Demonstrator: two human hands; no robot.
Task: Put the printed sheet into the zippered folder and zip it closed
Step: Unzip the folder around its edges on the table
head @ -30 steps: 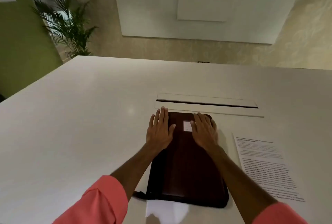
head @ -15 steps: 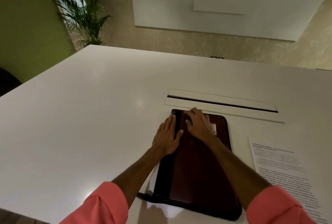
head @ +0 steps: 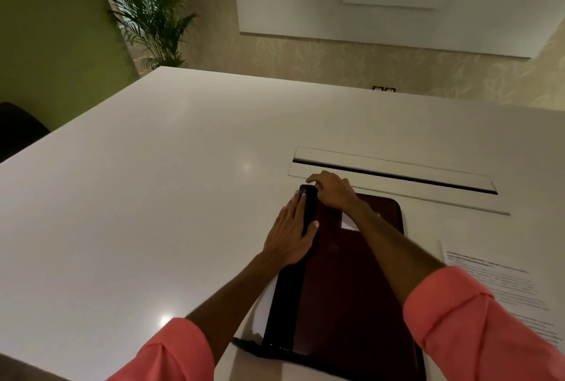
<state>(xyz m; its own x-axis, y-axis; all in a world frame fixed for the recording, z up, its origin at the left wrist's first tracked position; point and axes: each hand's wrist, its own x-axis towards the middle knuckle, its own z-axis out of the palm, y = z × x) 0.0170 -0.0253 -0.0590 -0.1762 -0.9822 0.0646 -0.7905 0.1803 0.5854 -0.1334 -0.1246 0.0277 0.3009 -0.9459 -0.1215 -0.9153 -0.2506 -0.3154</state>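
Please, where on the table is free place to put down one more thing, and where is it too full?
The white table is bare in two patches: the wide area left of the left hand and the zippered folder, and the strip beyond the cable slot. It is crowded near the front right: both hands on the folder, the right hand at its far corner, the printed sheet beside it.

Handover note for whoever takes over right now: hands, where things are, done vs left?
Left hand: flat on the folder's left spine edge, holding nothing.
Right hand: at the folder's far left corner; whether it pinches the zipper pull can't be seen.
Folder lies shut on the table. Printed sheet lies to its right, outside.
Done: nothing yet.
Left: open folder, insert sheet, zip closed.
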